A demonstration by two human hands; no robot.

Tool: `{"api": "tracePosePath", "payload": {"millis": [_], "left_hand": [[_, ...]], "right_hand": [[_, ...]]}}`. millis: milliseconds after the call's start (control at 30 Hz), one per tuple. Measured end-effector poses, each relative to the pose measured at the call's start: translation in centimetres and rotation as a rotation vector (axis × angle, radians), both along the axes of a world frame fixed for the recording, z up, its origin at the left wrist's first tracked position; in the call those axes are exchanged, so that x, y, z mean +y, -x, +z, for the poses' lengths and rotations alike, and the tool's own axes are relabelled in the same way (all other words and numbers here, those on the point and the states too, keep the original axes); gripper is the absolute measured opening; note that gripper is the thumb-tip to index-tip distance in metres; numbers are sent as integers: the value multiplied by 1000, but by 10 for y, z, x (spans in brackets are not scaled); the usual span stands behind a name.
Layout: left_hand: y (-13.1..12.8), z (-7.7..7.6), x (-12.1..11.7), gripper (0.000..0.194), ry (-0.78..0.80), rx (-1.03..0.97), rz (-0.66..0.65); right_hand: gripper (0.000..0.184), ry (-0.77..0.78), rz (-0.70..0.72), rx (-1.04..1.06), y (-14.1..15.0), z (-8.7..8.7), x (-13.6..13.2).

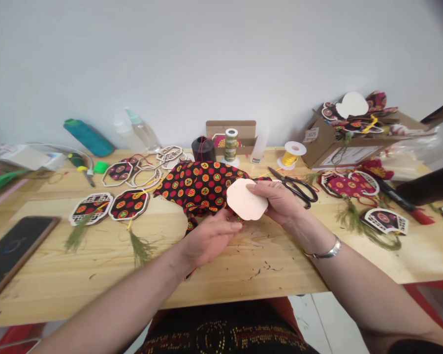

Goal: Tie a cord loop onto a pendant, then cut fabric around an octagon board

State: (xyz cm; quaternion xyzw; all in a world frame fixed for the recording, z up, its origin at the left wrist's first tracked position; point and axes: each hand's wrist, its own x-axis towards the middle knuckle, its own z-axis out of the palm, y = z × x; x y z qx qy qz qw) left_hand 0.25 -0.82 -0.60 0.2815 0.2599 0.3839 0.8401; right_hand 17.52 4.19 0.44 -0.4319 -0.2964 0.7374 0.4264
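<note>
At a wooden worktable (280,268), a person's right hand (282,200) grasps a pale scalloped piece (244,199) by its right edge, thumb on top. The piece is held above the near right part of a black cloth (203,183) printed with red and yellow motifs. The left hand (209,240) is at the cloth's bunched near edge, its fingertips close to the piece; whether they pinch the fabric cannot be told.

The step in hand appears to be matching the piece to the cloth. The next move seems to call for a steady right grip and a smoothed fabric edge. Scissors (299,188) lie just to the right of the cloth, out of both hands.

On the far right, a cardboard box (319,129) is heaped above its rim with patterned pieces, a white rounded shape (354,104) and a yellow cord (370,124); its depths are hidden. At the far centre, a small open carton (227,127) holds a crimson patterned piece (221,140), partly screened by spools. To the far left stands a clear bottle (146,135), its contents too blurred to tell.
</note>
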Motion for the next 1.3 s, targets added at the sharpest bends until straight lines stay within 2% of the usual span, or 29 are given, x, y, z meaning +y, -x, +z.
{"api": "tracePosePath", "payload": {"millis": [67,133,233,433,633,1100,1300], "left_hand": [[1,5,3,23,57,-52,113],[3,9,7,27,141,-84,176],[5,13,10,38,222,-105,194],[5,12,11,46,237,-119,181],[-3,13,11,35,307,-37,355],[-1,15,13,42,353,27,278],[1,3,12,21,281,89,334]], "right_hand": [[25,10,10,-4,1,0,-1],[23,16,7,-17,3,0,-2],[20,11,-8,-46,4,-1,-2],[18,-7,-42,-83,4,-4,-1],[21,-26,-38,-95,6,-10,-1],[20,-49,-35,-209,5,-18,0],[24,-80,-17,-262,6,-24,0]]}}
